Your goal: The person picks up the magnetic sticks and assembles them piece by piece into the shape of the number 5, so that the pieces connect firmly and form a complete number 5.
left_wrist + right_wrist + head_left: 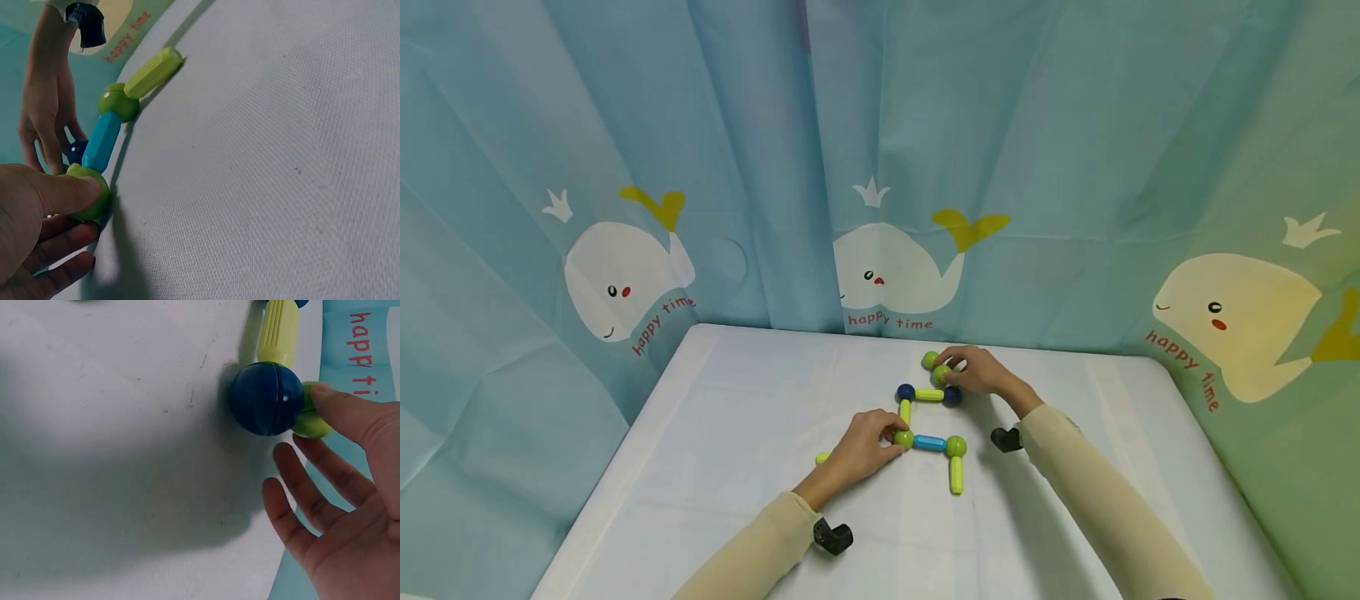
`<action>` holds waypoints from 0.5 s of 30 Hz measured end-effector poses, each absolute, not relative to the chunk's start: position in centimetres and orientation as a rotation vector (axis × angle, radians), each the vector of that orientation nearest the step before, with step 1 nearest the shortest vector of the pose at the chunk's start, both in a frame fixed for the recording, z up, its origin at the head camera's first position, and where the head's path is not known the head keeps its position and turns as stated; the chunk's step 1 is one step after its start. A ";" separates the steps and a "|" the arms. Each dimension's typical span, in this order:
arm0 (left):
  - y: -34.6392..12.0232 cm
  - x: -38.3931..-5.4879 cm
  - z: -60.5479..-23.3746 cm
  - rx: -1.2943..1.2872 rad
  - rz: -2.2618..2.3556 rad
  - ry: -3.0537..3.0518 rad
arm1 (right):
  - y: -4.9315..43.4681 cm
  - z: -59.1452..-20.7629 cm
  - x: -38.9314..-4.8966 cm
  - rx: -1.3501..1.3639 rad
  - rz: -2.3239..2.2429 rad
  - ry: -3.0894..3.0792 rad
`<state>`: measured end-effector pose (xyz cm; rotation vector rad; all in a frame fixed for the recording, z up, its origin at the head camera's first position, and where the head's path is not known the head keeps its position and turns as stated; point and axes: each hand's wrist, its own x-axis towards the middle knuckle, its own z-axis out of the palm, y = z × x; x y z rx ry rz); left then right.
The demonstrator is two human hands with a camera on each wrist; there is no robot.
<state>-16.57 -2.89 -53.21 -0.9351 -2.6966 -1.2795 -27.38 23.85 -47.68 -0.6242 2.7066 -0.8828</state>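
Observation:
A zigzag chain of toy balls and rods lies on the white table. With thumb and fingers, my left hand (861, 450) holds a green ball (92, 199) at the chain's near corner. A blue rod (930, 443) runs from it to another green ball (957, 447), which bears a yellow-green rod (957, 477). From the held ball, a second yellow-green rod (905, 412) leads away to a dark blue ball (906, 392). A third rod (929, 395) joins that to another dark blue ball (265, 399). Beside it, my right hand (976, 369) pinches a green ball (312, 422).
One more green ball (930, 360) lies by the right fingertips, near the table's far edge. The end of a yellow-green rod (822, 458) shows behind the left wrist. A blue curtain (760, 167) with whales hangs behind the table (715, 400). Black cameras (832, 537) sit at the wrists.

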 end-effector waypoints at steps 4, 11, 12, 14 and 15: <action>-2.9 -16.6 -53.1 -0.917 -1.277 -2.701 | 24.3 -47.2 -26.8 -0.615 -0.936 2.756; -2.8 -16.5 -53.0 -0.942 -1.275 -2.676 | 25.7 -46.0 -24.4 -0.642 -1.013 2.855; -2.8 -16.5 -53.0 -0.942 -1.273 -2.674 | 25.9 -45.8 -23.9 -0.650 -1.022 2.864; -2.8 -16.4 -53.0 -0.939 -1.273 -2.669 | 26.3 -45.7 -22.8 -0.656 -1.050 2.873; -2.8 -16.4 -53.0 -0.936 -1.276 -2.671 | 26.5 -45.6 -22.3 -0.652 -1.058 2.876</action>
